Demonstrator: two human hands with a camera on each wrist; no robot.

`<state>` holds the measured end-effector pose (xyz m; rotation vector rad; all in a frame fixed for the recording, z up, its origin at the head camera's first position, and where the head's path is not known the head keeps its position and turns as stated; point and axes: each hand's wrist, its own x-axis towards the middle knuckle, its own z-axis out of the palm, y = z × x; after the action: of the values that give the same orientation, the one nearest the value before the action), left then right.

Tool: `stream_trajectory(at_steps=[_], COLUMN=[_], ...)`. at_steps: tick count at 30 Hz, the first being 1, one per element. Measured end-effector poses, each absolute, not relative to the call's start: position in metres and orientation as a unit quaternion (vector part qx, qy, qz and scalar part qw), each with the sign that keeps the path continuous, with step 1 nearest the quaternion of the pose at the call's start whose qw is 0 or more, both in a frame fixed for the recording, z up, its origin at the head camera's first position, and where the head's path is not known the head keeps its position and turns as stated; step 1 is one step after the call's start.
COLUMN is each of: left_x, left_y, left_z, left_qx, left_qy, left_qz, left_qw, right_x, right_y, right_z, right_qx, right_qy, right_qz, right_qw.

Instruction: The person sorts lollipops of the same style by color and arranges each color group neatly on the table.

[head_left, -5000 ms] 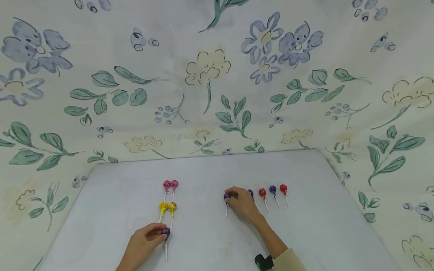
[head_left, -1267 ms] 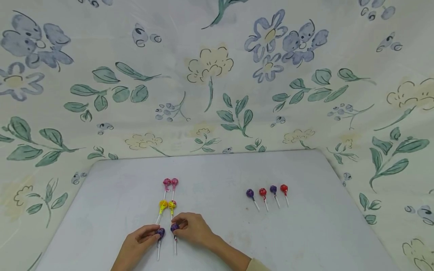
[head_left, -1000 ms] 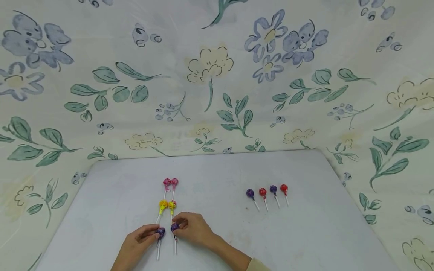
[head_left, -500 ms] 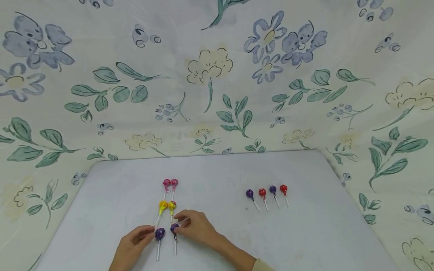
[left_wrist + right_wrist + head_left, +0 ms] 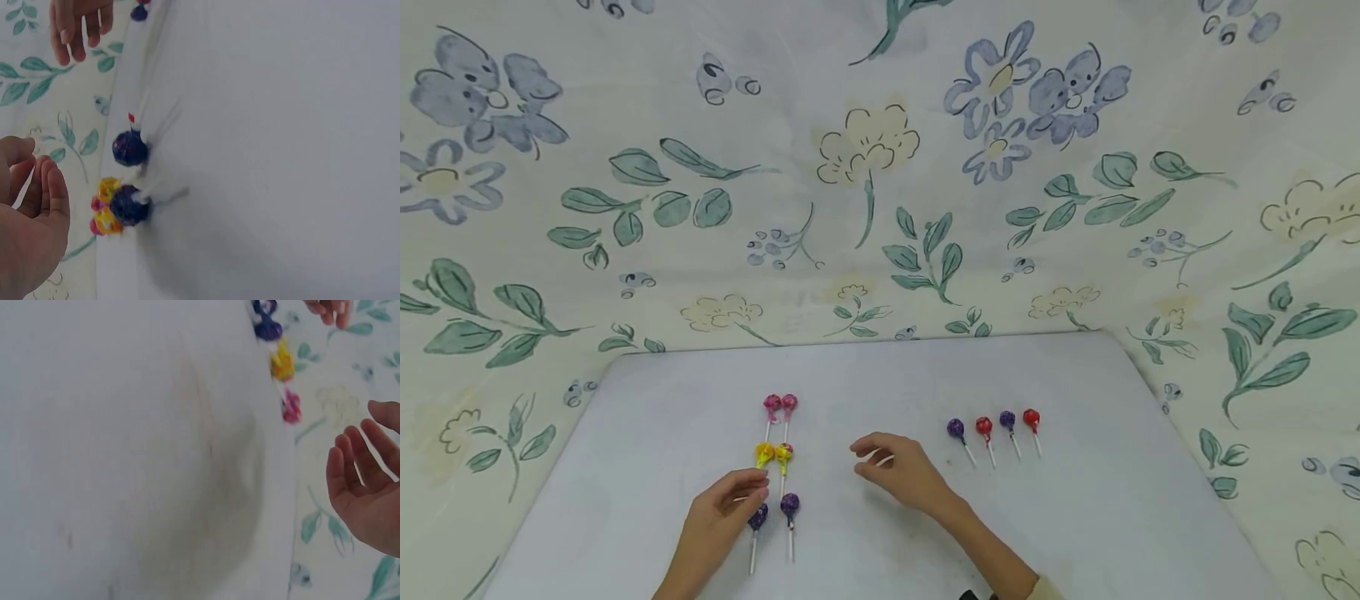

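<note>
My left hand point(image 5: 722, 512) hovers over the left purple lollipop point(image 5: 758, 517) and covers part of it. In the left wrist view, its loosely bent fingers hold nothing. The right purple lollipop point(image 5: 790, 505) lies beside that one, stick towards me. Beyond them are two yellow lollipops point(image 5: 764, 454), one stick partly hidden by the left hand. Two pink lollipops point(image 5: 772, 403) lie farthest back in this group. My right hand point(image 5: 906, 475) is to the right of the group, thumb and fingers apart, with nothing between them.
On the right half of the white table point(image 5: 1097, 517), a row holds two purple lollipops point(image 5: 956, 428) and two red lollipops point(image 5: 984, 426). A floral cloth point(image 5: 865, 250) hangs behind the table's far edge. Something dark point(image 5: 970, 595) shows by the right forearm.
Both purple lollipops have been set down at the near end of the left group and let go. My right hand has moved right, away from them; the left hand has lifted off slightly.
</note>
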<state>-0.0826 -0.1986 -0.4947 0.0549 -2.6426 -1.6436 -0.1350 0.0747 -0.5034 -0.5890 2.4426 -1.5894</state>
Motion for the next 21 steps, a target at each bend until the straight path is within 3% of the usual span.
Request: stream_trajectory(at_steps=[10, 21], left_x=[-0.106, -0.123], left_y=[-0.141, -0.091], left_z=[-0.493, -0.495], left_qx=[-0.056, -0.094], left_qy=[-0.801, -0.793], left_qz=[-0.596, -0.599], left_qw=[-0.009, -0.061], right_x=[-0.140, -0.149], right_y=[0.146, 0.191], right_z=[-0.495, -0.493], right_qx=[-0.150, -0.075], right_qy=[0.848, 0.871], right_qz=[-0.509, -0.484], right_qw=[0.009, -0.019])
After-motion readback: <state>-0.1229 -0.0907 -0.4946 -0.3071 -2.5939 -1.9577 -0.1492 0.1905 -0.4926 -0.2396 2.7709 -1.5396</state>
